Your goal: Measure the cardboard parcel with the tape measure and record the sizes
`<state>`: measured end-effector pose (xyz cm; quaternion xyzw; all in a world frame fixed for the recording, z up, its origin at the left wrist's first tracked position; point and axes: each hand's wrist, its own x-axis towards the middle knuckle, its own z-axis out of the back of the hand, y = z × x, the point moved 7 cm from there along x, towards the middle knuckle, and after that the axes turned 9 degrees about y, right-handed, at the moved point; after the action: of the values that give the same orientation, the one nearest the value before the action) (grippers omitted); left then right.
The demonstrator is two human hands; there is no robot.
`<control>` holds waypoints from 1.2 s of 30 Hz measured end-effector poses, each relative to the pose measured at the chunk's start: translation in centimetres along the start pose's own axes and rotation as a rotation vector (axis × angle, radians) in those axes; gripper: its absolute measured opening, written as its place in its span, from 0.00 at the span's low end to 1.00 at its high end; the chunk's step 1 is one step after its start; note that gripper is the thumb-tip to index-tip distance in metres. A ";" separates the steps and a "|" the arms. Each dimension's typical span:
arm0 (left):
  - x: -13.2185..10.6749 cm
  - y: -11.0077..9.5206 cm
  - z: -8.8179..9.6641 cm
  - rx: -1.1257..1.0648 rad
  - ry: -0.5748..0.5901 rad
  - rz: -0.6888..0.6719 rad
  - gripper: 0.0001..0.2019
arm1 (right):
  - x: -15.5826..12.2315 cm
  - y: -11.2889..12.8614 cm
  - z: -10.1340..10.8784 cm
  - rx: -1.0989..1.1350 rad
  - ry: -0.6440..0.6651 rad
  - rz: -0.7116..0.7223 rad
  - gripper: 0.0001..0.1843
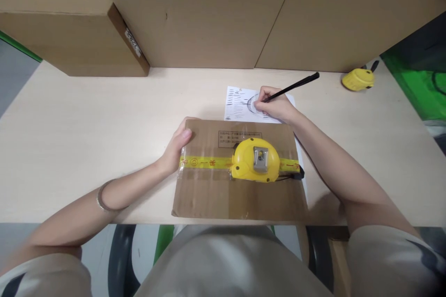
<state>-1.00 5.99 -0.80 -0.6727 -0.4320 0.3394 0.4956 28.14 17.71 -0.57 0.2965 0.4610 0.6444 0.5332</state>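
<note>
A flat cardboard box (204,195) with yellow printed tape across it lies in front of me near the desk's front edge. My left hand (177,146) grips its upper left corner, thumb on top and the other fingers mostly hidden. On the box rests a yellow tape measure (256,160) with a metal belt clip and a black strap. My right hand (277,104) is closed around a black pen (296,84), its tip down at a white sheet of paper (237,104). Short dark strokes and curved lines cover the sheet, and the box overlaps it.
A second yellow tape measure (358,79) sits at the back right of the pale desk (87,134). Large cardboard boxes (209,18) form a wall along the back. Another brown box (69,41) with a label stands at the back left. Chair armrests (120,260) show below the desk.
</note>
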 end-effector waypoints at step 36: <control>-0.1 -0.4 -0.3 -0.005 0.014 -0.019 0.27 | 0.0 -0.2 -0.1 -0.020 0.036 0.035 0.15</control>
<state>-0.83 5.82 -0.33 -0.6722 -0.4356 0.3290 0.5002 28.18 17.66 -0.80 0.2875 0.4589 0.6633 0.5165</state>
